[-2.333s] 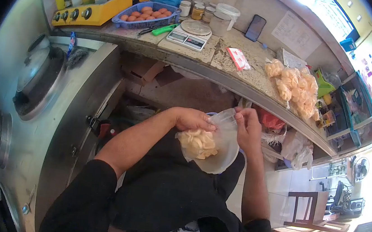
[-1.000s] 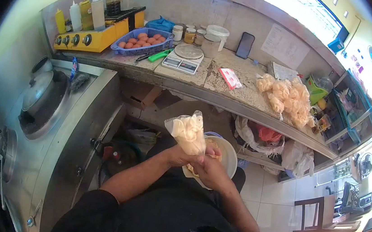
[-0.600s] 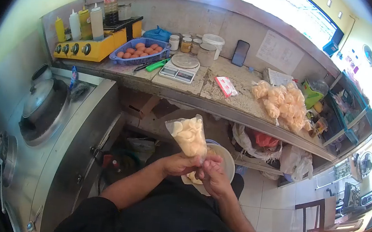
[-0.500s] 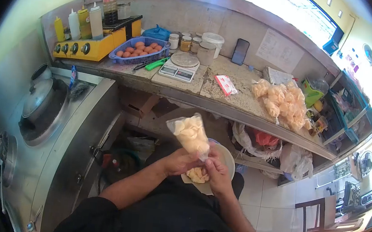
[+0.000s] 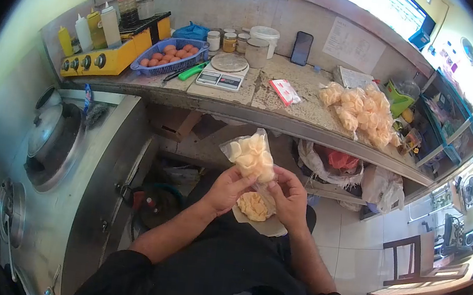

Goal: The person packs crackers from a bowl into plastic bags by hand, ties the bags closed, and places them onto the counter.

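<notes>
A clear plastic bag [image 5: 252,156] of pale, curled pieces is held up in front of me, its filled part tilted up to the left. My left hand [image 5: 228,189] grips its lower left side between thumb and fingers. On the lower right, my right hand [image 5: 289,194] pinches the bag with thumb and fingertips. Below both hands, a pale tub [image 5: 277,229] rests at my lap with more pale pieces [image 5: 254,206] in it; my hands and the bag hide part of its rim.
The counter [image 5: 264,105] ahead bears a scale [image 5: 220,78], a basket of eggs [image 5: 168,55], a red-and-white packet [image 5: 284,91], a phone [image 5: 301,48] and several filled bags [image 5: 364,112]. A pot [image 5: 48,130] stands on the steel stove at the left.
The bag's lower end, earlier gathered in both hands, now lies between my hands, which are farther apart. The bag has risen slightly, and more of the pieces in the tub show.
</notes>
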The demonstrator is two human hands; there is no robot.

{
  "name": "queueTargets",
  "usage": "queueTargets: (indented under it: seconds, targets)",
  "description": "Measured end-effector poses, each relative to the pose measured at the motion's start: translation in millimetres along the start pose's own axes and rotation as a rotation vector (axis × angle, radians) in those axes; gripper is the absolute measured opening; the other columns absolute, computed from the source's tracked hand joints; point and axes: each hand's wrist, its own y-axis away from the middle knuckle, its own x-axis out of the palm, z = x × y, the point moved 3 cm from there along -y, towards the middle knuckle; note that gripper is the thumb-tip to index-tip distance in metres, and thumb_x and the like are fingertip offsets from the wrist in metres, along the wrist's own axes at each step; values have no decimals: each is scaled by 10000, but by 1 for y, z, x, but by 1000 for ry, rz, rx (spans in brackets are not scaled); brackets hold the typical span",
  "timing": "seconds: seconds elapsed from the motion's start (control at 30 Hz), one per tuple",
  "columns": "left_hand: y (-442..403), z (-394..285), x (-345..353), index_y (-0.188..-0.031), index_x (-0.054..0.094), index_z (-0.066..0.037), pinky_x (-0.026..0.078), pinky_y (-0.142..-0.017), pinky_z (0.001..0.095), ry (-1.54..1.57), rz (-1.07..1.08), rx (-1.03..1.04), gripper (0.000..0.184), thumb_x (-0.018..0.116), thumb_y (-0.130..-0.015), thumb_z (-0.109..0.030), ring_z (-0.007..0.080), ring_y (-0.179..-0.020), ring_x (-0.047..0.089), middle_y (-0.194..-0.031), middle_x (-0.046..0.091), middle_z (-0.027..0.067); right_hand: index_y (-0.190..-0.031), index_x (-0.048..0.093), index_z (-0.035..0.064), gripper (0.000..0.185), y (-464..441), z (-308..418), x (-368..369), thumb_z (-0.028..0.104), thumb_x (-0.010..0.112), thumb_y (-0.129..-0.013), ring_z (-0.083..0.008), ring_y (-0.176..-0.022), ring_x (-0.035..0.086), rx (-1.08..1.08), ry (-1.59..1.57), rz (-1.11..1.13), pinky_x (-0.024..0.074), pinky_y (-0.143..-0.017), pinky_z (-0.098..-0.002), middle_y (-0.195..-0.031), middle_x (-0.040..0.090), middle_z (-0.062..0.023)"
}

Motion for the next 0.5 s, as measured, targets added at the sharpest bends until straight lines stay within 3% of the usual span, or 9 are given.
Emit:
queueTargets:
  seconds: [0.3, 0.5]
  targets:
    - [1, -3, 1, -1404, 331, -51, 342, -1052, 413, 83, 57, -42, 442, 426, -988, -169, 225, -1228, 454, -1336, 462, 92, -1197, 497, -11, 387, -3, 0, 11, -1, 644, -838, -103, -882, 600, 61, -5, 52, 501, -785, -249, -1015, 599, -63]
    - [0, 3, 2, -1415, 318, -58, 334, -1045, 402, 69, 68, -23, 441, 396, -997, -174, 218, -1231, 447, -1348, 455, 76, -1157, 496, -7, 364, -8, 0, 18, 41, 664, -838, -100, -864, 596, 73, -150, -52, 500, -757, -244, -1012, 602, -61]
